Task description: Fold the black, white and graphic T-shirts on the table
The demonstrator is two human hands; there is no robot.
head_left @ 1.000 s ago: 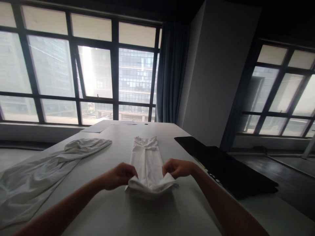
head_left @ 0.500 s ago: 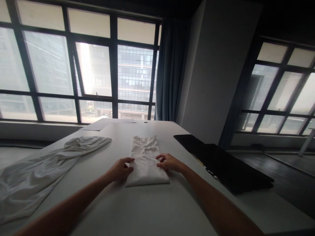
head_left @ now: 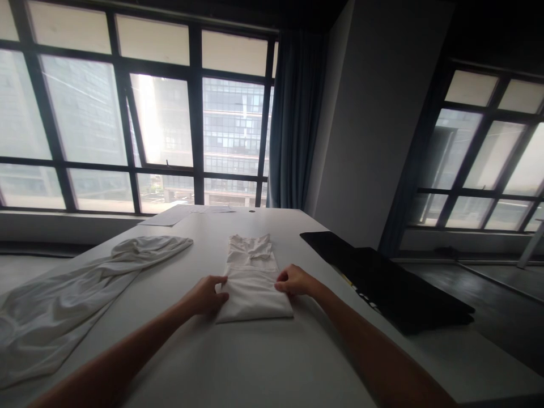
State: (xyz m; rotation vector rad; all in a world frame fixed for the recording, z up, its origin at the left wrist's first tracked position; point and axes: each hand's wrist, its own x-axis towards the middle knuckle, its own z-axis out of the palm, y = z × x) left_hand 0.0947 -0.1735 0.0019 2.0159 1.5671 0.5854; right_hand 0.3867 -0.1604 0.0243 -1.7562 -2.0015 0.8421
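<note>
A folded white cloth [head_left: 253, 292] lies flat in the middle of the white table [head_left: 238, 362], its far part narrower and wrinkled. At its left edge is my left hand [head_left: 211, 294], thumb and index finger apart, the fingertips touching the fabric. My right hand [head_left: 293, 280] is at the opposite edge, thumb and index finger closed together on the cloth's border.
Crumpled white fabric [head_left: 93, 289] spreads over the table's left side. Black folded cloth [head_left: 391, 283] lies along the right edge. Papers [head_left: 170, 215] rest at the far end, before the windows and a blue curtain [head_left: 293, 124].
My right hand has shifted slightly right, from on top of the cloth to its edge, and its fingers have closed. My left hand has moved slightly left.
</note>
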